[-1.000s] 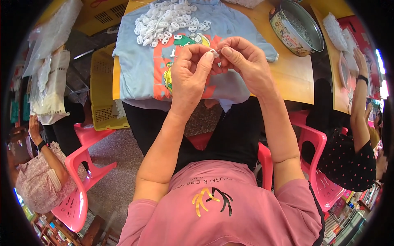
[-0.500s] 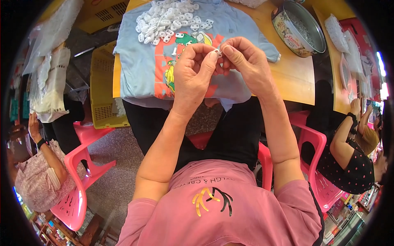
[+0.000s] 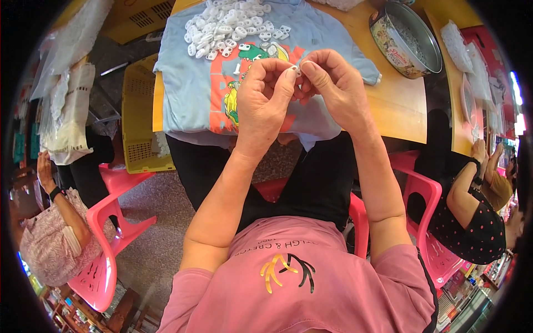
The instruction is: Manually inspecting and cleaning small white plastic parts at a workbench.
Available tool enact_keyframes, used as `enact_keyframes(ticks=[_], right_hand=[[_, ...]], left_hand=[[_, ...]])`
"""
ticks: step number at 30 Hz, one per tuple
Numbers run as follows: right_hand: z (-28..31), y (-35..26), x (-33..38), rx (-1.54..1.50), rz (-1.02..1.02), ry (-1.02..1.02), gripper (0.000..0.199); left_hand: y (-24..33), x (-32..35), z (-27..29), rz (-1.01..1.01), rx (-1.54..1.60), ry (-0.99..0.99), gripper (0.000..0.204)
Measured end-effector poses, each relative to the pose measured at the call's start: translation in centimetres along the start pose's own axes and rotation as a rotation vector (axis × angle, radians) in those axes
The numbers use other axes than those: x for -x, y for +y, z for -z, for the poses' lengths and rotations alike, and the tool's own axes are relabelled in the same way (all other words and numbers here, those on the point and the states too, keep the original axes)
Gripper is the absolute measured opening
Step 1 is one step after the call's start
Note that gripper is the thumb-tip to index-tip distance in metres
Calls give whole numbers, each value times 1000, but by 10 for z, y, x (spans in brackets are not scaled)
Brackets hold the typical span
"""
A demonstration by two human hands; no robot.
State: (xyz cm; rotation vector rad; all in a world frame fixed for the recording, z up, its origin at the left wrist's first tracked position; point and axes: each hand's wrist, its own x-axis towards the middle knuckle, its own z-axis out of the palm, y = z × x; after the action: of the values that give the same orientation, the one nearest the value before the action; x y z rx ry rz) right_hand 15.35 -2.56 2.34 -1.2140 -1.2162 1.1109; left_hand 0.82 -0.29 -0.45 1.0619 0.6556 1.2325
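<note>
Over a light blue printed T-shirt [image 3: 186,100] laid on the table, my two hands meet fingertip to fingertip. Between them is a small white plastic piece [image 3: 297,71], mostly covered by the fingers. My left hand [image 3: 261,97] pinches it with thumb and index finger. From the other side my right hand [image 3: 336,80] grips it the same way, its other fingers curled in. Beyond them, at the far left of the shirt, lies a heap of small white oval plastic pieces with two holes [image 3: 225,28]. A single small white bit [image 3: 237,69] rests on the print beside my left hand.
An oval metal tin [image 3: 392,51] holding small clear-looking bits stands at the table's far right. A yellow plastic crate [image 3: 139,100] is left of the table [image 3: 402,114]. People sit on pink chairs [image 3: 105,244] at both sides.
Both hands stay almost in place, still pinching the small white piece, which has turned slightly between the fingertips. The heap looks the same.
</note>
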Motion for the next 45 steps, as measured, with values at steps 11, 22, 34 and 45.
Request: enact_keyframes(ticks=[11, 22, 34, 45], right_hand=[[-10, 0, 0, 278, 139, 105, 12], [-19, 10, 0, 329, 190, 222, 14], [-8, -6, -1, 383, 156, 147, 18], [12, -19, 9, 258, 69, 22, 15]], left_hand=[[3, 1, -2, 25, -32, 47, 10], [-1, 0, 0, -24, -78, 63, 10], [4, 1, 0, 26, 10, -16, 16], [2, 6, 4, -57, -299, -170, 16]])
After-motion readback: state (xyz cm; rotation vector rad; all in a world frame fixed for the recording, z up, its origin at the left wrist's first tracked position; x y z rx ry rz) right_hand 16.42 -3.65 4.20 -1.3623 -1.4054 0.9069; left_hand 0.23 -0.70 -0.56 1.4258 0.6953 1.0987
